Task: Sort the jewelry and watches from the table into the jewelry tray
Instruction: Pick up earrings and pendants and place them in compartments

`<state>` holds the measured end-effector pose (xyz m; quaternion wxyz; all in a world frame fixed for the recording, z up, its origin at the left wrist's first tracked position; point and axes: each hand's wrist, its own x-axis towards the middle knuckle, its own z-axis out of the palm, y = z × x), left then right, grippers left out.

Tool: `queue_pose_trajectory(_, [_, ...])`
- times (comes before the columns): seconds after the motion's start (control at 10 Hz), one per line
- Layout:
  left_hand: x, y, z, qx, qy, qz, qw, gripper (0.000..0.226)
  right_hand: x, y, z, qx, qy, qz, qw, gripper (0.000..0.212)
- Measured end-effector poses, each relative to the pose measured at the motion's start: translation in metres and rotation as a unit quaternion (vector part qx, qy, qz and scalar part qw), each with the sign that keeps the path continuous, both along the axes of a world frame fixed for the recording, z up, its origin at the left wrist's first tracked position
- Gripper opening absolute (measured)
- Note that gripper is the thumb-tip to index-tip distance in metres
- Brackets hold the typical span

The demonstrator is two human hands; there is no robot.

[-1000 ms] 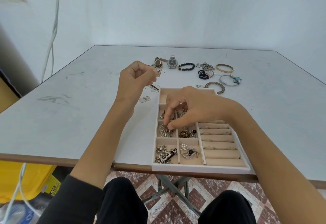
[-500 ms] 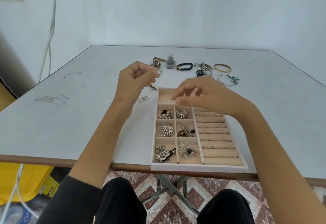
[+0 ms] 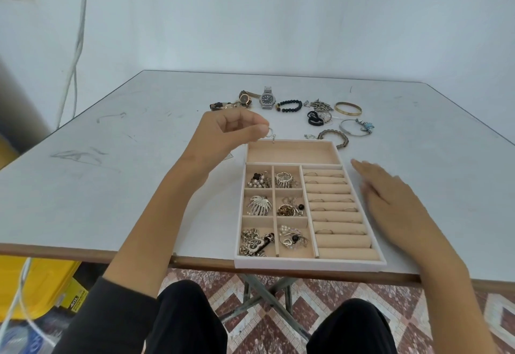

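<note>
1. The jewelry tray [image 3: 306, 265] sits right at the near edge of the table [image 3: 133, 186]. Its six small compartments on the left hold brooches, chains and pearly bits, and thin rings are tucked into the ring rolls [image 3: 338, 214] on the right.
2. The left hand [image 3: 228, 137] is up over the tray's far left corner. Its fingers are curled, with thumb and forefinger pinching a small silvery piece [image 3: 271, 135] that dangles down. Maybe a thin chain or an earring, too tiny to tell.
3. The right hand [image 3: 390, 197] is flat with straight fingers and holds nothing. It's just beside the tray's right edge and a bit blurred.
4. Loose stuff lies toward the far edge: silver watch [image 3: 268, 99], brown-strap watch [image 3: 245, 98], black bead bracelet [image 3: 289, 105], gold bangle [image 3: 347, 108], silver bangle [image 3: 355, 128].
</note>
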<state>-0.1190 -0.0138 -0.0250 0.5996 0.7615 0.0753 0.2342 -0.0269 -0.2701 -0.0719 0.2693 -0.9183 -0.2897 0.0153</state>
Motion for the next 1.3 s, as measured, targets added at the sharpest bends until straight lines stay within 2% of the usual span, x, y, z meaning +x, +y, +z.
queue_pose_trajectory(0.1, [-0.002,-0.003,0.002,0.02,0.015,-0.036,0.999,0.006,-0.003,0.002,-0.004,-0.095,-0.026,0.011,0.995,0.047])
queue_pose_trajectory(0.2, [-0.005,-0.007,0.004,0.051,0.048,-0.079,0.994,0.007,-0.005,0.003,-0.001,-0.123,-0.039,0.018,0.991,0.048])
queue_pose_trajectory(0.4, [-0.028,-0.028,0.008,0.09,0.091,-0.2,0.972,0.014,-0.006,0.003,-0.001,-0.127,-0.04,0.015,0.991,0.049])
queue_pose_trajectory(0.6, [-0.045,-0.04,0.01,0.188,0.124,-0.254,0.941,0.01,-0.007,0.003,0.0,-0.122,-0.039,0.013,0.992,0.048])
queue_pose_trajectory(0.7, [-0.046,-0.044,0.008,0.247,0.13,-0.269,0.922,0.008,-0.007,0.003,0.0,-0.116,-0.036,0.014,0.992,0.048])
queue_pose_trajectory(1.0, [-0.043,-0.054,0.007,0.39,0.111,-0.222,0.887,0.008,-0.008,0.003,0.0,-0.114,-0.038,0.015,0.993,0.048])
queue_pose_trajectory(1.3, [-0.042,-0.055,0.004,0.425,0.086,-0.202,0.879,0.013,-0.007,0.003,0.0,-0.121,-0.036,0.013,0.992,0.048])
